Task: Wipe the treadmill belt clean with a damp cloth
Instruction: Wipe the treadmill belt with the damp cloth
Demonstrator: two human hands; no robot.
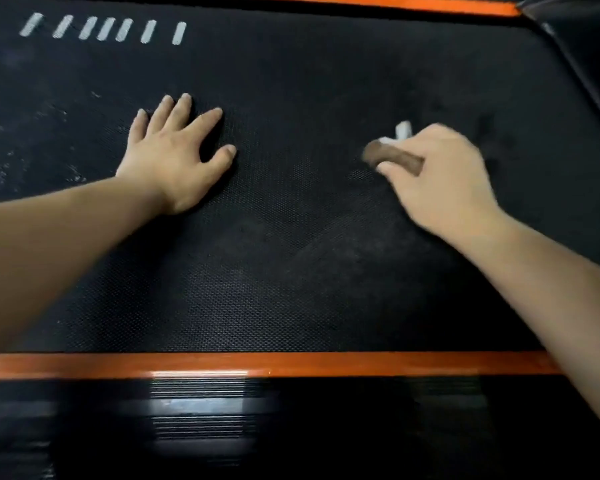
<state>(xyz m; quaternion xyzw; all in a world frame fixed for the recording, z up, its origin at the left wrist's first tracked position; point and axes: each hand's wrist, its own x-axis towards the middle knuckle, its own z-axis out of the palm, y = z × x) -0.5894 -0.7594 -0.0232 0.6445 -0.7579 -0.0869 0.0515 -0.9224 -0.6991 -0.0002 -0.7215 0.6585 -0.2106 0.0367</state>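
Black treadmill belt [291, 271]: our left hand [174, 157] lies flat near its middle, our right hand [440, 178] clutches the bunched cloth [394, 154] towards its right edge; so small a wad may miss left-edge dust [0, 169].

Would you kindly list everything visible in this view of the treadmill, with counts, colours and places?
treadmill belt: one, black and textured, fills most of the view
slanted marks: seven, white, in a row on the belt's far left
dust specks: scattered, whitish, on the belt's left part
edge strips: two, orange, one along the near edge, one along the far edge
ribbed side rail: one, black, nearest the camera
cloth: one, brown and white, blurred, on the belt's right part
left hand: one, flat on the belt with fingers spread
right hand: one, grips the cloth against the belt
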